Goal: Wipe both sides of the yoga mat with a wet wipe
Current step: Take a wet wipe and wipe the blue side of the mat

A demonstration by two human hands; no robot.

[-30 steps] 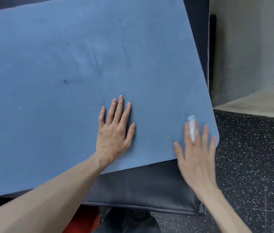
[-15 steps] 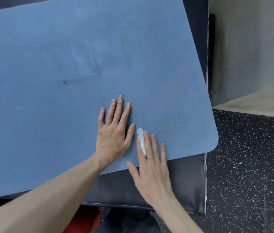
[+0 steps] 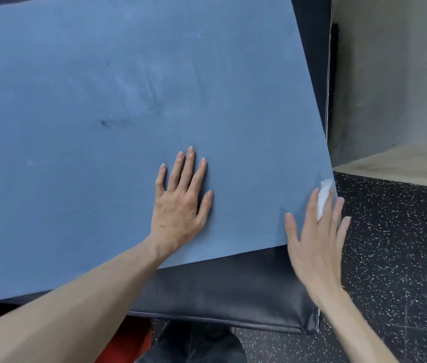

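**Wipe back at the mat's right corner**

Nearest me, a dark shoe (image 3: 194, 344) and a patch of red (image 3: 126, 344) sit at the bottom edge, with the black padded bench (image 3: 228, 289) just above them. My right hand (image 3: 314, 239) has swung back out from beside the left hand, where it was half a second ago, to the near right corner of the blue yoga mat (image 3: 102, 127). It lies with fingers spread and flat, pressing the white wet wipe (image 3: 323, 199) onto the mat's edge; the wipe pokes out between the fingers, pinned under them rather than clenched. Part of that hand overhangs the bench and the speckled black floor (image 3: 395, 258).

My left hand (image 3: 181, 197) has not moved: palm down, fingers splayed, holding nothing, bracing the mat near its front edge.

The mat lies flat across the bench, covering most of it, with a small dark mark (image 3: 103, 123) and faint creases further up. Beyond the right edge stands a grey wall (image 3: 390, 74) with a pale floor strip (image 3: 403, 166) at its foot.
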